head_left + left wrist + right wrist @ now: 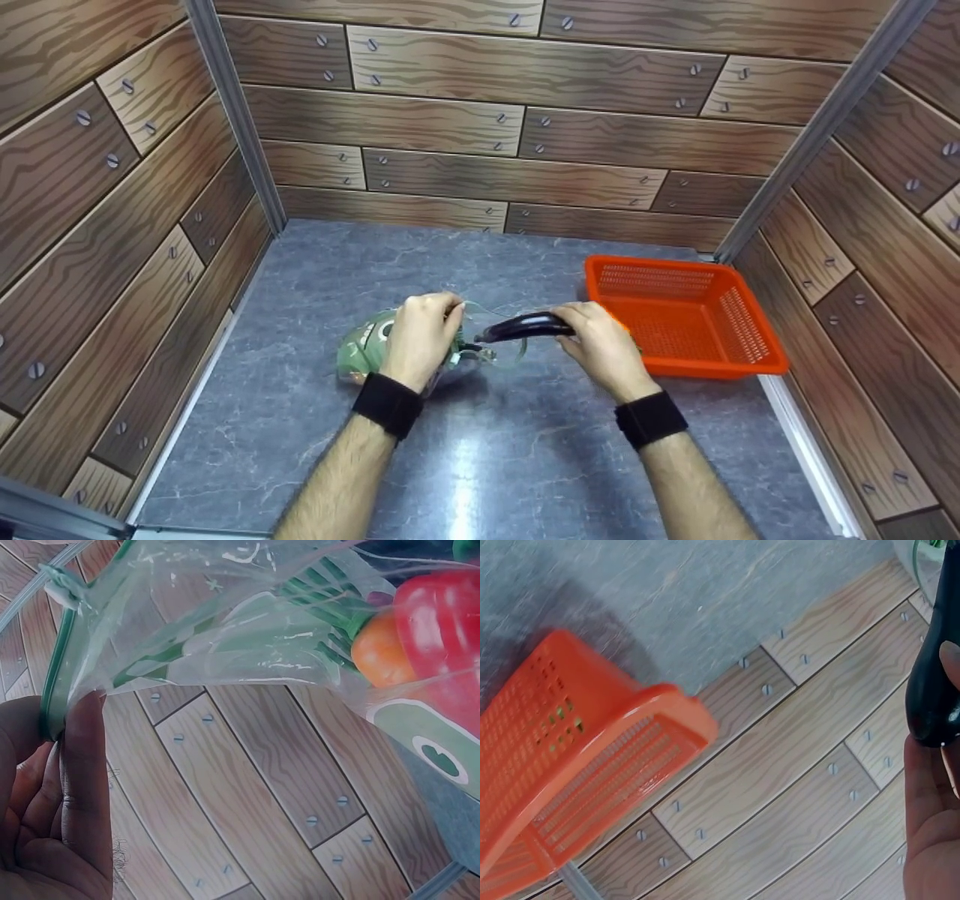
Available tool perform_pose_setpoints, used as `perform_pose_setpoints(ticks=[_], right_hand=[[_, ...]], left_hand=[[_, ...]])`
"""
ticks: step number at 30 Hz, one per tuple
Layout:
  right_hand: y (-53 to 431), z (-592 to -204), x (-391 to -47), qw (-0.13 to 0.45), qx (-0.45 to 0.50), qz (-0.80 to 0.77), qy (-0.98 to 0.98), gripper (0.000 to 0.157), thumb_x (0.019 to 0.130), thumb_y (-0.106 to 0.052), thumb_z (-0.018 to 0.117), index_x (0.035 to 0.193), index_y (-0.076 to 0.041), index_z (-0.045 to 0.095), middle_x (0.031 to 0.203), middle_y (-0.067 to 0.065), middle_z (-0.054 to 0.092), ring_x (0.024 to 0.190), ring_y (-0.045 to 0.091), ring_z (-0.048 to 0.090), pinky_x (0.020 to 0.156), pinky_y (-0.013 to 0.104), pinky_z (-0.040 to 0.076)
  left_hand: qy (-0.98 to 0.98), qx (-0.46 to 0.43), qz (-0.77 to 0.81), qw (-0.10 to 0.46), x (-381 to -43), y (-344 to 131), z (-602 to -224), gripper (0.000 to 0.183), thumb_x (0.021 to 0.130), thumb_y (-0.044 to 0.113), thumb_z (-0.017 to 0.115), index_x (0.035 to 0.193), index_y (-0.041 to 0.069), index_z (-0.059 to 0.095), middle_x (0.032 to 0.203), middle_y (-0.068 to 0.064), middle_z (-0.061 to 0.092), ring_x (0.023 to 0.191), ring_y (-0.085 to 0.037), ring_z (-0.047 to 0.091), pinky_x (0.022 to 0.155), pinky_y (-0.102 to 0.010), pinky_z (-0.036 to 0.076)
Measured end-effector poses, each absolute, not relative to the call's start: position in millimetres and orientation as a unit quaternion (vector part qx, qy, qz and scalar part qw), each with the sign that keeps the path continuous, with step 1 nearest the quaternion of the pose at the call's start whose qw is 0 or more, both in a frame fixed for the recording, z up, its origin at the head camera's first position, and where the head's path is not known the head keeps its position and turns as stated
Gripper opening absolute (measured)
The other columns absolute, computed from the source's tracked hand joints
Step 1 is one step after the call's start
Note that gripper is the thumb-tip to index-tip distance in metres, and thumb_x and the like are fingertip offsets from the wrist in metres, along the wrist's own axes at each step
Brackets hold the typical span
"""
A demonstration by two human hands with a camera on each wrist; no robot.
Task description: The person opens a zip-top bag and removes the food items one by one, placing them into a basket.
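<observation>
My left hand pinches the green zip edge of a clear and green plastic zip bag, which lies on its side with its mouth facing right. Inside it, the left wrist view shows a red pepper and an orange carrot-like piece with green tops. An eggplant, dark and glossy, is held by its thick end between the thumb and fingers of my right hand. Its narrow end points left, close to the bag's mouth.
An orange-red perforated basket stands at the right, just beyond my right hand. Something yellow-green shows through its holes. Wood-patterned panels enclose the grey marbled surface at the back and sides.
</observation>
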State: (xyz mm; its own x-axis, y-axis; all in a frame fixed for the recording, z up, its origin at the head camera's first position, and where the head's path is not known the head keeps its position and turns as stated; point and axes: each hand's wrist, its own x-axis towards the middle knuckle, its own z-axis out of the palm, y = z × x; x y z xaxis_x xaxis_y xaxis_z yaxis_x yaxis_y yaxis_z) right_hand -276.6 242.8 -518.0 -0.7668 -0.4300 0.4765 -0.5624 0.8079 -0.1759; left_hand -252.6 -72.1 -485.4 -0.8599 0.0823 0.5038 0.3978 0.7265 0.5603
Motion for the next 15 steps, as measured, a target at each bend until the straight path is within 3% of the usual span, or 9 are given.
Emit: perform_pose_setpoints(ticks=[15], right_hand=[[297,-500,-281,0.229,0.227,0.194,-0.927,0.048,0.096,-0.001,0.096,0.141,-0.003,0.081,0.139,0.020,0.083,0.130,0.044,0.076,0.113,0.061,0.064]], left_hand=[[-0.900,-0.122,-0.351,0.228,-252,-74,-486,0.010,0.110,0.012,0.082,0.109,0.008,0.091,0.102,-0.008,0.091,0.090,-0.025,0.088,0.082,-0.046,0.072]])
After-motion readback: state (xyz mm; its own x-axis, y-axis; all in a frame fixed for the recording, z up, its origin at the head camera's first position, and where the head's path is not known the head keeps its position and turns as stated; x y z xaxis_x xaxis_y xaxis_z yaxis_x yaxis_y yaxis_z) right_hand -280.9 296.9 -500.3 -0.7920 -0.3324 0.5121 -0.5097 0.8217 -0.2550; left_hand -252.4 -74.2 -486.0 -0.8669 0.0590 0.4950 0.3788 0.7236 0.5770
